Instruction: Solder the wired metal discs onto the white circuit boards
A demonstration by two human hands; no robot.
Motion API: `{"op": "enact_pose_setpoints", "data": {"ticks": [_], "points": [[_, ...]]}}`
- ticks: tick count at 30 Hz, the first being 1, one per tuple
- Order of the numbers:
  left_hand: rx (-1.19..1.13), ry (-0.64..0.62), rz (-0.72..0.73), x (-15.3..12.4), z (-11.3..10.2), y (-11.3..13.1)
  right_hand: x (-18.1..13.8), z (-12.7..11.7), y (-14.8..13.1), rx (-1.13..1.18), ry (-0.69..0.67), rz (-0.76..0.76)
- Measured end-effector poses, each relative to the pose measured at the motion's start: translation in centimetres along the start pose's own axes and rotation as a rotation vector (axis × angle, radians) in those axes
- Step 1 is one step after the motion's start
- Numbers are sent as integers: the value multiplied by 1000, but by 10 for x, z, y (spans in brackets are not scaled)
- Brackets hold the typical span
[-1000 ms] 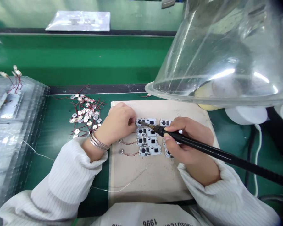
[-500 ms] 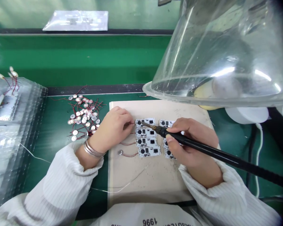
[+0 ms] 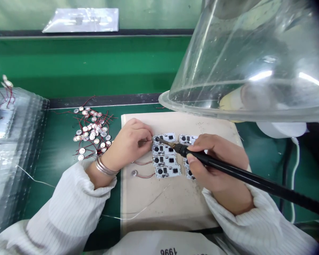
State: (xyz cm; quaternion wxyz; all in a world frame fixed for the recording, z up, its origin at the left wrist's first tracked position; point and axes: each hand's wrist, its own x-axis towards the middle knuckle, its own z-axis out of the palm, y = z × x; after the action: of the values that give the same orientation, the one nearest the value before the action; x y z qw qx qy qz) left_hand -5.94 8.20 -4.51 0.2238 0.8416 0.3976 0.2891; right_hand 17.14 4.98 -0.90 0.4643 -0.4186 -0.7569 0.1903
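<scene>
right hand [image 3: 215, 161] is closed in a pen grip around the black soldering iron [image 3: 228, 170], thumb and forefinger pinching just behind the metal tip, which points away to its left and comes down at the near-left corner of the top circuit board [image 3: 164, 138]. left hand [image 3: 130, 143] is curled almost shut on the other side of that tip, fingertips pinched on what looks like a thin red lead pressed against the same board edge; i cannot tell exactly what sits between the fingers. from where i sit, doing this joint well means keeping the heel of the right hand planted on the beige mat [image 3: 175, 198] so the tip does not wander, holding the lead dead still with the left until the joint sets, and touching pad and wire together rather than the wire alone. just below the tip the other boards [image 3: 166, 161] lie stacked in a column, two with red wires and small discs [image 3: 134, 173] trailing toward my left wrist, and a second column sits partly under the right hand. beyond the left hand, out on the green counter [image 3: 58, 148], lies a loose heap of wired metal discs [image 3: 91, 132]. a big clear hood [image 3: 241, 63] hangs above and beyond the right hand, and a thin strand of solder wire [image 3: 140, 210] runs across the mat nearer my body.
</scene>
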Motion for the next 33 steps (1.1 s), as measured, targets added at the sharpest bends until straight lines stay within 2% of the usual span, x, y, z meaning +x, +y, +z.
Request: {"op": "enact_pose_setpoints", "data": {"ticks": [11, 26, 33], "points": [[-9, -51, -32, 2, 3, -2, 1, 3, -2, -72, -48, -17], [-6, -71, -58, 4, 3, -1, 1, 7, 0, -44, -54, -10], [-5, -73, -63, 3, 3, -1, 2, 6, 0, -117, -79, -85]]}}
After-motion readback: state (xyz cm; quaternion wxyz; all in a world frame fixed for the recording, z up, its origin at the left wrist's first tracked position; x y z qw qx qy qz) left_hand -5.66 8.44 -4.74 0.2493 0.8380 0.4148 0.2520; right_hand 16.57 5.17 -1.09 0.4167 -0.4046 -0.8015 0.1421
